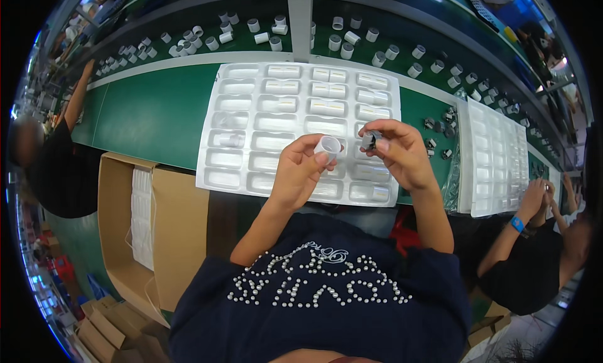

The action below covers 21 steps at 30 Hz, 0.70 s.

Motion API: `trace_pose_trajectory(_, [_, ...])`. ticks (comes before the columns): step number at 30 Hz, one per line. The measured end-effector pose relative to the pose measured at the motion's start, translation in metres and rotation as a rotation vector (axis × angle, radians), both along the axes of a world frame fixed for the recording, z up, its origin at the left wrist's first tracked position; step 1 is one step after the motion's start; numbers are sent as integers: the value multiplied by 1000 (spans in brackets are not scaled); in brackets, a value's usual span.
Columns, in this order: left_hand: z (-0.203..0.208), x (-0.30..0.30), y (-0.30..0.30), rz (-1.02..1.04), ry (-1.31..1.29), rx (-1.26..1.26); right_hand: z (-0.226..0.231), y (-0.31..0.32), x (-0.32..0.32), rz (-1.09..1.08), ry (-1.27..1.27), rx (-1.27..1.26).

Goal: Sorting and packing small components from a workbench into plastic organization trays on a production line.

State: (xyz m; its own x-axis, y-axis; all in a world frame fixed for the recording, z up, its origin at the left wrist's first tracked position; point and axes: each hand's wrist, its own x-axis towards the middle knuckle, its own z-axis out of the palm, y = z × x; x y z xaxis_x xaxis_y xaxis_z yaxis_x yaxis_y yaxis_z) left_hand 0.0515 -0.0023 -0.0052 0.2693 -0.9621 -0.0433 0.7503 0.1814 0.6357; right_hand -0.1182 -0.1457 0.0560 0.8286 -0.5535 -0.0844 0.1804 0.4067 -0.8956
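Note:
My left hand [296,174] is closed around a short white plastic cylinder [328,145], its round opening turned up toward me. Between the thumb and fingers of my right hand [407,154] sits a small black and grey part [370,140], partly covered by the fingertips. A narrow gap separates the two pieces. Both hands hover over a white moulded tray [222,177] with rows of oblong pockets. White cylinders [328,106] lie in several pockets, mostly toward the upper right, and a translucent piece [227,139] rests in one at the left.
Small black and grey parts [430,123] are scattered on the green table right of the tray. Another filled tray [496,159] stands beyond them. White cylinders [211,44] cover a belt behind. An open cardboard box [182,218] is at lower left. Co-workers sit on both sides.

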Motion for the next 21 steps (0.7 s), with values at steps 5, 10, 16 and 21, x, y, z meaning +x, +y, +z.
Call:
trace_pose_trajectory(5, [14, -3, 4, -46, -149, -39, -5, 13, -2, -52, -84, -193])
trace_pose_trajectory(10, [13, 0, 4, -167, 165, -157, 4, 30, -6, -150, -38, -280])
trace_pose_trajectory(16, [9, -5, -3, -87, 238, -177, 3, 47, -12, -260, -82, -329])
trace_pose_trajectory(21, [31, -8, -4, -89, 223, -9, 6, 44, -11, -251, -66, -432])
